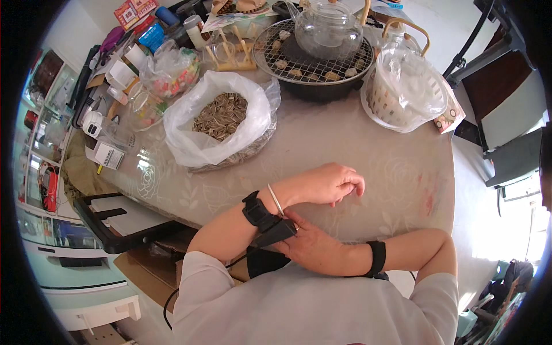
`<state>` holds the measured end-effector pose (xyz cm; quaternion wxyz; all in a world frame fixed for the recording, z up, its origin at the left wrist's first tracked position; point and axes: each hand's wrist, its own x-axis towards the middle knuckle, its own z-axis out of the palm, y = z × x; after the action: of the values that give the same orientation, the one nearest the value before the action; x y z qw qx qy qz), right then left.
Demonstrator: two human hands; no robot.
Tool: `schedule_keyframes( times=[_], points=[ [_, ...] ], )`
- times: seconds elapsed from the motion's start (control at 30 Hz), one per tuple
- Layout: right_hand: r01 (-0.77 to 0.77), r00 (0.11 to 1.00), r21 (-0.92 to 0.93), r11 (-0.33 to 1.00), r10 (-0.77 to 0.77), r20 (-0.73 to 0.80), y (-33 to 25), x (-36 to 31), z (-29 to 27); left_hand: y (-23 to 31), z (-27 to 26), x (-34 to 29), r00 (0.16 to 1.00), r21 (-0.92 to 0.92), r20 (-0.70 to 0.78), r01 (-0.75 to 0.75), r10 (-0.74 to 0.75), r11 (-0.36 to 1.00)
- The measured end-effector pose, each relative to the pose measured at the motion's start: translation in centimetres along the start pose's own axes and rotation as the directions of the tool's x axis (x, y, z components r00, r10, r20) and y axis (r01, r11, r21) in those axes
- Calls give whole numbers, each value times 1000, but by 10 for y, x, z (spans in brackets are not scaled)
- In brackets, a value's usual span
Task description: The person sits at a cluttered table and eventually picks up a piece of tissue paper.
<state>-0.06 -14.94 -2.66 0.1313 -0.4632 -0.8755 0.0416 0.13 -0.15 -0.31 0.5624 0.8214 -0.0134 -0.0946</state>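
Note:
My left hand (330, 184) rests on the beige flower-patterned tabletop (379, 167), fingers loosely curled down and holding nothing. Its wrist carries a black strap (255, 210) and a thin silver bracelet (276, 200). A small black device (277, 231) with a cable hangs at that strap. My right hand (310, 246) reaches across under the left forearm and grips this device. A black band (376, 259) sits on my right wrist. The nearest thing on the table is a white plastic bag of striped sunflower seeds (221, 118), beyond my left hand.
A glass teapot (328, 29) stands on a round wire grill (313, 63) over a black pot at the back. A white basket in clear plastic (405, 92) sits back right. Candy bag (172, 75), jars and boxes crowd the left. A black chair frame (115, 230) stands below left.

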Motion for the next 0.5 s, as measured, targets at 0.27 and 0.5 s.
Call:
schedule_keyframes(
  times=[0.27,0.5],
  points=[
    [22,994,-75,997,-14,107,0,1,-3,-2,-1,1,1000,47,-16,-13,14,999],
    [2,995,-45,999,3,102,-2,1,3,-2,0,0,999,67,-9,-33,34,997]
  ],
)
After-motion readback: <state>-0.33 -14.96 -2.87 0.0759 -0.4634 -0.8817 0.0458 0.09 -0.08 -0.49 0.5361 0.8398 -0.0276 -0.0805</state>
